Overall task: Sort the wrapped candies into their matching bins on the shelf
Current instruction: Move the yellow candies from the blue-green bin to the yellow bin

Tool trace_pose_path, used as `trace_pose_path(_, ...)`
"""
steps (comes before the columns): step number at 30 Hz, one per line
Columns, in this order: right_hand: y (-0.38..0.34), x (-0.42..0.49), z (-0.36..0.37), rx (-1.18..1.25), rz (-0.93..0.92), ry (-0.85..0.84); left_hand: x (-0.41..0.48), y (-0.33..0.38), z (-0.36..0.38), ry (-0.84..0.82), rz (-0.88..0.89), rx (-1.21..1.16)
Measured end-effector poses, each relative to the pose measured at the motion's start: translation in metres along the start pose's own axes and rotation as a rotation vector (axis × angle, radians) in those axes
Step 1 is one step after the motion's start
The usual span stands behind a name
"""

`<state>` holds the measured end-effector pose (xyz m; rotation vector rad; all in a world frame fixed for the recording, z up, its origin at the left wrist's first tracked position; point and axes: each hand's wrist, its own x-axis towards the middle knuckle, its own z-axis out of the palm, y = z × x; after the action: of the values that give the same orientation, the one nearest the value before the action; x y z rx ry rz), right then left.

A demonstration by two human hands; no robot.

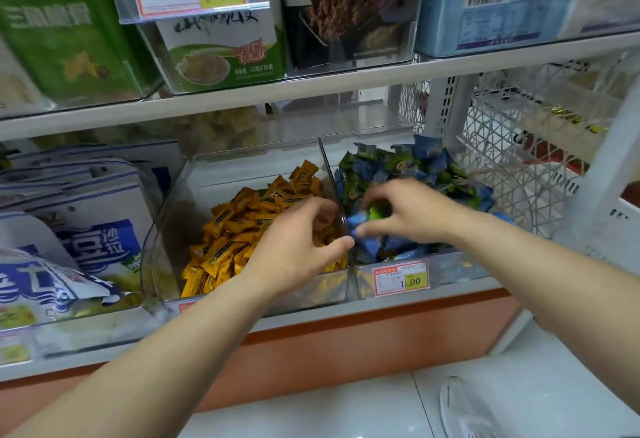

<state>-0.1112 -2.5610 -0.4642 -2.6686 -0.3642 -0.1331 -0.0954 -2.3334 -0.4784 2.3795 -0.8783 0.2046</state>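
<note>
The right hand (398,210), centre right of the frame, pinches a green candy (378,211) above the blue-and-green bin (457,268). The left hand (298,240) curls over the orange candies (235,229) (whether it holds one, I cannot tell). Each piece is best lifted clear of the divider (329,171) before crossing, so it drags no neighbours along.

Clear plastic bins, glossy wrappers

The bins (242,167) are clear smooth plastic; the yellow candies (235,229) and blue-green candies (415,167) have shiny wrappers; the side basket (502,146) is white mesh.

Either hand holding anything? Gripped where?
Right hand curls round a small green-wrapped candy, fingers covering its top; exact grip hidden. Left hand hovers curled over the yellow foil-wrapped candies; hold cannot be told.
</note>
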Motion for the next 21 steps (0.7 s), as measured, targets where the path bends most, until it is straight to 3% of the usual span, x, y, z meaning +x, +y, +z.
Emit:
trace_pose_path(4, 0.008, 0.010, -0.024, 0.185, 0.110, 0.410, 0.001, -0.001, -0.005, 0.002, 0.018, 0.049)
trace_pose_path(6, 0.015, 0.015, -0.029, 0.099, 0.159, 0.518, 0.001, 0.001, -0.006, 0.021, 0.021, 0.120)
trace_pose_path(7, 0.020, 0.017, -0.030, 0.012, 0.209, 0.463, 0.001, 0.002, -0.007, 0.028, 0.020, 0.161)
trace_pose_path(10, 0.026, 0.019, -0.025, -0.343, 0.413, 0.092, 0.001, 0.003, -0.007, 0.044, 0.032, 0.299)
trace_pose_path(11, 0.026, 0.017, -0.022, -0.403, 0.417, 0.093, 0.001, 0.003, -0.008, 0.043, 0.038, 0.329)
trace_pose_path(14, 0.011, 0.006, -0.021, -0.305, 0.143, 0.344, 0.002, -0.002, -0.008, 0.012, 0.039, 0.352)
trace_pose_path(15, 0.006, 0.002, -0.021, -0.186, 0.056, 0.310, 0.003, -0.004, -0.008, -0.010, 0.033, 0.348)
trace_pose_path(18, -0.007, -0.003, -0.012, -0.066, -0.023, -0.102, 0.004, -0.008, -0.007, -0.061, 0.025, 0.319)
trace_pose_path(21, -0.006, -0.004, 0.003, -0.262, 0.013, -0.260, 0.002, -0.006, -0.003, -0.075, 0.047, 0.282)
